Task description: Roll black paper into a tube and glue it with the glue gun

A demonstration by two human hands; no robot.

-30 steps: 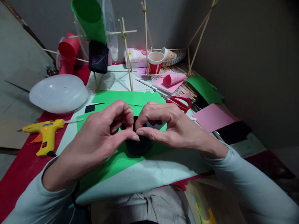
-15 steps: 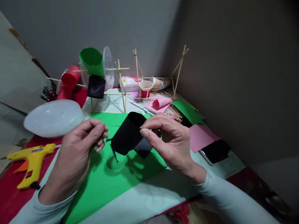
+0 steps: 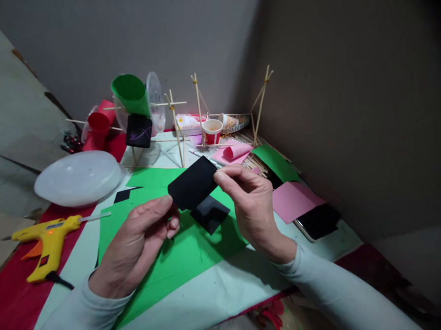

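Both hands hold a rolled black paper piece (image 3: 192, 186) above the table. My left hand (image 3: 141, 240) pinches its lower left end between thumb and fingers. My right hand (image 3: 250, 207) grips its upper right end. Under it, a flat black paper square (image 3: 210, 214) lies on a large green paper sheet (image 3: 181, 255).
A yellow glue gun (image 3: 49, 240) lies at the left on red cloth. A white plastic dish (image 3: 79, 178) sits behind it. Further back stand a skewer frame with green (image 3: 130, 93), red and black cups, a paper cup (image 3: 213, 131), pink sheets (image 3: 294, 200) and a phone (image 3: 317, 221).
The black paper roll was lifted from the green sheet and turned from an open cone toward me to a sideways position; my left hand came back to take its lower end.
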